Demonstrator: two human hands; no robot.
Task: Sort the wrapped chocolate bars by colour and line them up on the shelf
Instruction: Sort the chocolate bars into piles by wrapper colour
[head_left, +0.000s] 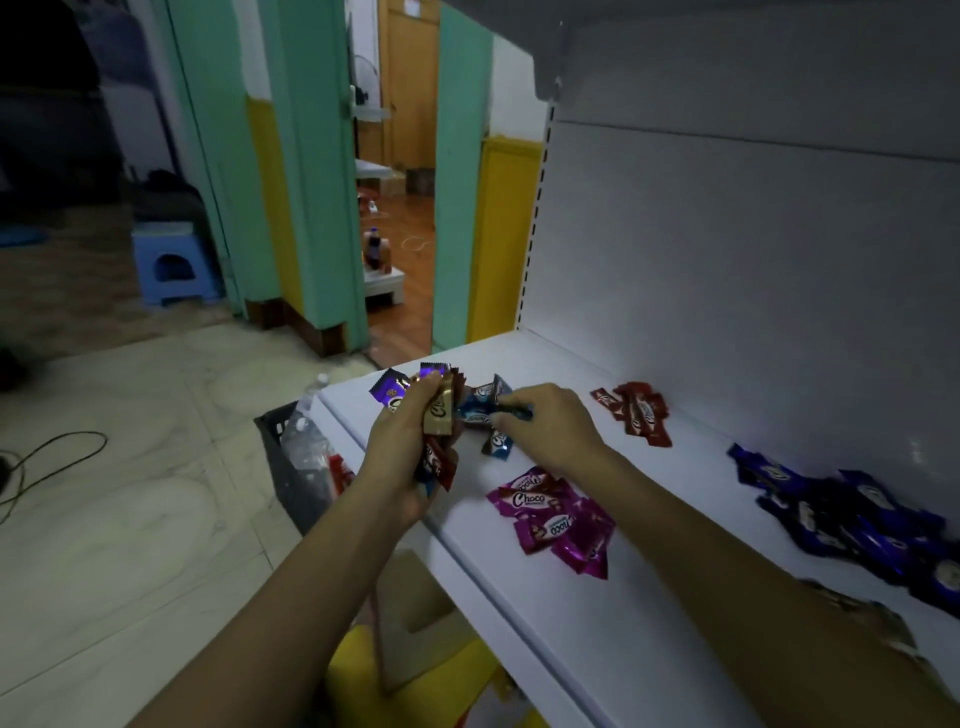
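Observation:
My left hand (402, 447) grips a mixed bunch of wrapped chocolate bars (435, 410) in purple, gold, red and brown, held over the shelf's left end. My right hand (550, 428) pinches a light blue bar (514, 412) right beside a small group of light blue bars (488, 410) lying on the white shelf (571, 623). Sorted heaps lie on the shelf: red-brown bars (641, 413) near the back wall, magenta bars (558, 522) in the middle, dark blue bars (852, 525) at the right. My right forearm hides part of a gold heap (862, 613).
A black crate (291, 457) with a plastic water bottle (306, 421) stands on the floor left of the shelf. A yellow item (374, 670) sits below the shelf edge. An upper shelf (727, 47) overhangs. A cable (57, 457) lies on the tiled floor.

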